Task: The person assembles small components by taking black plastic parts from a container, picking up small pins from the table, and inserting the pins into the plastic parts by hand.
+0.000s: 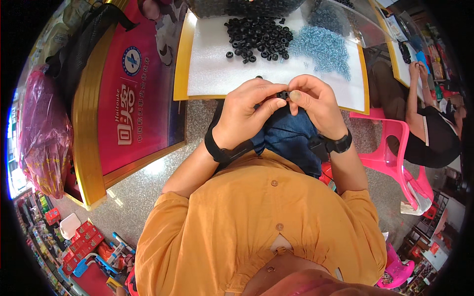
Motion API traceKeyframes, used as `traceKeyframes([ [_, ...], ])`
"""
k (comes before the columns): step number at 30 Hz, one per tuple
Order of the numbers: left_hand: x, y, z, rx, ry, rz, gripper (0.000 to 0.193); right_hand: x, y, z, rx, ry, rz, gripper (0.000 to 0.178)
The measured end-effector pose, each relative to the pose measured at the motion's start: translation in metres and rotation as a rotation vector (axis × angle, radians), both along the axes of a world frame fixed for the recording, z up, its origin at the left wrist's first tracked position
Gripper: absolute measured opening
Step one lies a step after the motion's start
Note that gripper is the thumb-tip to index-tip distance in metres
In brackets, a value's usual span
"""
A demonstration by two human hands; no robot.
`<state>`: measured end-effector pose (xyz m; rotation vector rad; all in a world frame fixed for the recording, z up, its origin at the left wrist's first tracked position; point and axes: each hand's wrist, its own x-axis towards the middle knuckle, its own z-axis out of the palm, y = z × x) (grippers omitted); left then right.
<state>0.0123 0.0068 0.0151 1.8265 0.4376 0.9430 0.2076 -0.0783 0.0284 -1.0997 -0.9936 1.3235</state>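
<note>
Above my lap, at the near edge of the white-topped table (207, 69), my two hands meet fingertip to fingertip. My left hand (247, 111) pinches a small black ring-like part (282, 94) between thumb and forefinger. From the other side, the thumb and fingers of my right hand (318, 101) close on the same part; they hide much of it, so its exact kind is unclear. Beyond the hands lies a heap of similar small black parts (259, 37). To its right spreads a heap of tiny translucent light-blue pieces (323, 52).
A transparent bin (247, 9) stands at the table's far side. On the left is a wood-framed counter with a pink panel (121, 113). A pink plastic chair (387, 148) stands at right, near another person (434, 133) working at a second table.
</note>
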Motion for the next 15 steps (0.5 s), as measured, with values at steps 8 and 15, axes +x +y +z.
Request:
traceKeyframes([
  [8, -0.001, 0.001, 0.0, 0.198, -0.044, -0.065, 0.033, 0.003, -0.005, -0.002, -0.176, 0.4, 0.25, 0.033],
  [15, 0.001, -0.001, 0.003, 0.284, 0.019, 0.015, 0.036, -0.014, -0.017, -0.005, -0.239, 0.537, 0.066, 0.029],
])
